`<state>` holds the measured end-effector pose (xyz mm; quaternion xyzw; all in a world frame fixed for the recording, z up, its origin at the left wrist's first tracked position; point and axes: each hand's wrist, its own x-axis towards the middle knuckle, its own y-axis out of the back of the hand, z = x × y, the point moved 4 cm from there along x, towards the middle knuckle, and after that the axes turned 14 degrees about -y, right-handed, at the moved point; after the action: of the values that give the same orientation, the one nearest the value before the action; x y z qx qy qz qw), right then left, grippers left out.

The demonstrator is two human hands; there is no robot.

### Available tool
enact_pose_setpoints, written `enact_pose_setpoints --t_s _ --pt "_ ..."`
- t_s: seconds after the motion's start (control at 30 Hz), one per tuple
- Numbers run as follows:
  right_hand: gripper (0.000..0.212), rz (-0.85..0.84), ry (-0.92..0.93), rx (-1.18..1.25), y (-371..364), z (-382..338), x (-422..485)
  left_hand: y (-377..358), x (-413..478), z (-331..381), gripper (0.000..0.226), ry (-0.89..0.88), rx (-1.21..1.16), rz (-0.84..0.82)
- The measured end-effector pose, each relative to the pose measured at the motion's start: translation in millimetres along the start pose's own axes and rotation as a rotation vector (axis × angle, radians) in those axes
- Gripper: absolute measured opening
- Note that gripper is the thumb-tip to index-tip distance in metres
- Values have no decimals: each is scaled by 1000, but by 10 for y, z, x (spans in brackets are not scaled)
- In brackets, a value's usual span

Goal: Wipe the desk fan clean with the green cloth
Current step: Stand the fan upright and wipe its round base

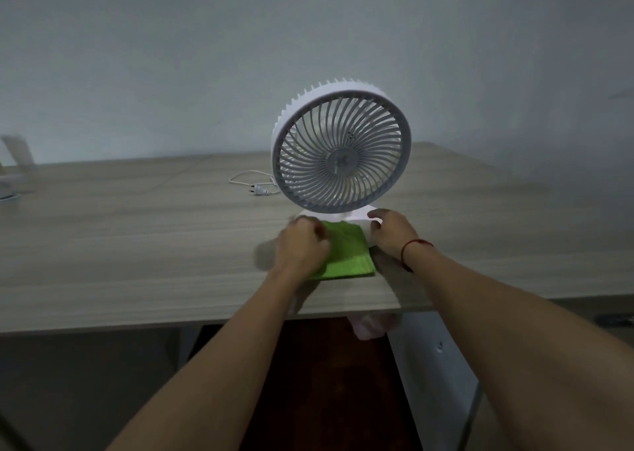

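Note:
A white desk fan (341, 145) with a round grey grille stands upright on the wooden desk (137, 237), facing me. A green cloth (348, 253) lies over the front of the fan's base and onto the desk. My left hand (303, 241) is closed on the cloth's left side. My right hand (389, 231) rests on the right side of the white base, fingers curled around its edge. A red string circles my right wrist.
The fan's white cord and plug (257, 189) lie on the desk left of the fan. A white object (13, 162) sits at the far left edge. The wall stands close behind the fan. The desk's front edge runs just below my hands.

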<state>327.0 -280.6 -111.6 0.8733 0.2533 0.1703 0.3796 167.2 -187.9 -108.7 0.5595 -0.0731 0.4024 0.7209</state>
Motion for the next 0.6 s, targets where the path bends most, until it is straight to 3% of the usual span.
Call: enact_pose_setpoints --t_s 0.07,0.23,0.33,0.47,0.53,0.6 --pt "35 -41 16 -63 -71 76 -6 -173 41 128 35 -90 18 -181" --pt "46 4 30 -131 -117 148 -42 -425 190 1 77 27 151 -383" --pt "47 23 44 -171 -132 133 -38 -418 310 -151 104 76 250 -398" --pt "39 43 86 -216 -168 114 -27 -384 364 -300 129 261 147 -428" --pt "39 45 110 -233 -184 104 -22 -416 339 -280 133 296 122 -419" --pt "41 38 126 -237 -198 89 -27 -448 289 -229 112 247 127 -386"
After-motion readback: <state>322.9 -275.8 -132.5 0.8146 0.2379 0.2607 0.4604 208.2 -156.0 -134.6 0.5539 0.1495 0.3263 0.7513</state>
